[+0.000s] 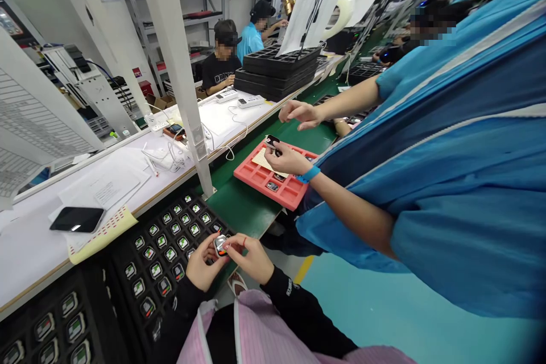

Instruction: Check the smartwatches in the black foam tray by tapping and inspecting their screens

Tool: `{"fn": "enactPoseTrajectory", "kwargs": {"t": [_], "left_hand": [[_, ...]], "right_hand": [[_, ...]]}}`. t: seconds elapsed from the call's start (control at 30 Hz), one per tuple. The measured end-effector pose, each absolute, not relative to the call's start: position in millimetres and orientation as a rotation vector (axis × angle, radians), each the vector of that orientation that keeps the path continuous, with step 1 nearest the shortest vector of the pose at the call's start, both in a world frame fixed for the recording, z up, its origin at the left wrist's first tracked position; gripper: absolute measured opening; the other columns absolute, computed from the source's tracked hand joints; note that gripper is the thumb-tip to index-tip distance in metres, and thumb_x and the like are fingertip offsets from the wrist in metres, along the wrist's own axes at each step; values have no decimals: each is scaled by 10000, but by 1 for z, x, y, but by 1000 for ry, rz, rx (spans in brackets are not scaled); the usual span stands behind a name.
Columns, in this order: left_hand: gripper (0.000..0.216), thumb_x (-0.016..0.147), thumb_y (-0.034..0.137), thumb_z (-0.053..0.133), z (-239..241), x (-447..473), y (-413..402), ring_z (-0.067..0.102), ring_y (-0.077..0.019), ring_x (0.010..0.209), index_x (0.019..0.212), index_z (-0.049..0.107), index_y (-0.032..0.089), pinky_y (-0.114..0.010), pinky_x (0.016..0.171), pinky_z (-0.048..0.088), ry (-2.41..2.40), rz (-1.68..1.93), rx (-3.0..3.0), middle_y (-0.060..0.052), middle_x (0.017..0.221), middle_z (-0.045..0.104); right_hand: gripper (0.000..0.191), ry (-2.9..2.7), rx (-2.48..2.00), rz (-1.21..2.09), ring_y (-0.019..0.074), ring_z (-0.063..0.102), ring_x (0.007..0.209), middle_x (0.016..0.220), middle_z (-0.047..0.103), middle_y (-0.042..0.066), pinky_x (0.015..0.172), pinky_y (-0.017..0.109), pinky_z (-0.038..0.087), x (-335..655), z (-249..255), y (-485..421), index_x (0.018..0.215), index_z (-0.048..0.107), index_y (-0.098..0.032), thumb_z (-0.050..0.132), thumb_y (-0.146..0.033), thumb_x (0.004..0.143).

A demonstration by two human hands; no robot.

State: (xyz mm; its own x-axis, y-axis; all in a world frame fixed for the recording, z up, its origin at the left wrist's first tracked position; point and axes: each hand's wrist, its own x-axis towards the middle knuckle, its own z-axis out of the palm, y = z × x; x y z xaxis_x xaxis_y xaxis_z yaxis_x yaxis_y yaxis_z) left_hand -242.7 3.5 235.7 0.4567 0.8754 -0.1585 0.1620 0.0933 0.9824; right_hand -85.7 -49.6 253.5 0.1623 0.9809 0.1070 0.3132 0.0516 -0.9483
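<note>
Both my hands hold one small silver device (220,244) with a dark screen, just past the near edge of a black tray (128,250). My left hand (203,265) grips its left side with curled fingers. My right hand (251,256) pinches its right side with thumb and forefinger. The tray's pockets hold several similar small devices (171,239) with lit screens. My sleeves are black over a pink striped garment.
A co-worker in a blue smock (447,170) stands close on my right, their hand (285,158) holding a small device over a pink tray (273,182) on the green belt. A phone (77,219) lies on the white bench. A white post (187,102) rises ahead. Stacked black trays (277,71) sit farther back.
</note>
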Motion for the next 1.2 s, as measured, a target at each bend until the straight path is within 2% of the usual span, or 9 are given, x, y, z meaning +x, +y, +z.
{"fn": "enactPoseTrajectory", "kwargs": {"t": [0.47, 0.67, 0.77, 0.93, 1.07, 1.2], "left_hand": [[621, 637, 295, 731, 241, -239, -3, 600, -137, 695, 1215, 558, 150, -288, 677, 522, 1009, 670, 1421, -43, 897, 662], [607, 651, 295, 744, 249, -237, -4, 620, -155, 756, 1216, 568, 158, -292, 708, 523, 981, 637, 1434, -59, 939, 682], [588, 661, 289, 749, 259, -238, 2, 618, -150, 755, 1211, 580, 165, -277, 697, 515, 987, 688, 1447, -53, 919, 676], [535, 694, 282, 755, 300, -243, 34, 638, -143, 805, 1188, 574, 188, -244, 700, 519, 927, 940, 1455, -68, 1010, 644], [514, 717, 310, 752, 357, -245, 68, 628, -134, 799, 1178, 559, 187, -238, 694, 522, 823, 1200, 1582, -84, 1053, 632], [488, 724, 294, 745, 414, -245, 94, 610, -112, 741, 1164, 556, 203, -209, 624, 496, 753, 1394, 1750, -74, 1073, 618]], "right_hand": [[198, -1283, -1436, 923, 125, 566, 602, 710, 673, 28, 564, 228, 434, -83, 253, -52, 841, 697, -168, 557, -304, 868], [275, -1125, -1366, 954, 125, 574, 568, 646, 641, 17, 553, 234, 468, -83, 260, -53, 851, 648, -170, 535, -417, 896], [337, -890, -1302, 918, 125, 580, 569, 746, 683, 49, 474, 219, 475, -80, 264, -52, 879, 626, -174, 556, -503, 877], [366, -820, -1307, 841, 156, 624, 670, 923, 719, 106, 481, 235, 532, -71, 268, -52, 916, 698, -160, 634, -509, 824], [411, -855, -1354, 852, 165, 636, 662, 975, 731, 125, 495, 251, 550, -72, 262, -55, 972, 744, -147, 638, -511, 813], [458, -858, -1378, 886, 187, 655, 669, 969, 740, 132, 488, 254, 553, -76, 257, -58, 959, 762, -135, 666, -539, 766]]}}
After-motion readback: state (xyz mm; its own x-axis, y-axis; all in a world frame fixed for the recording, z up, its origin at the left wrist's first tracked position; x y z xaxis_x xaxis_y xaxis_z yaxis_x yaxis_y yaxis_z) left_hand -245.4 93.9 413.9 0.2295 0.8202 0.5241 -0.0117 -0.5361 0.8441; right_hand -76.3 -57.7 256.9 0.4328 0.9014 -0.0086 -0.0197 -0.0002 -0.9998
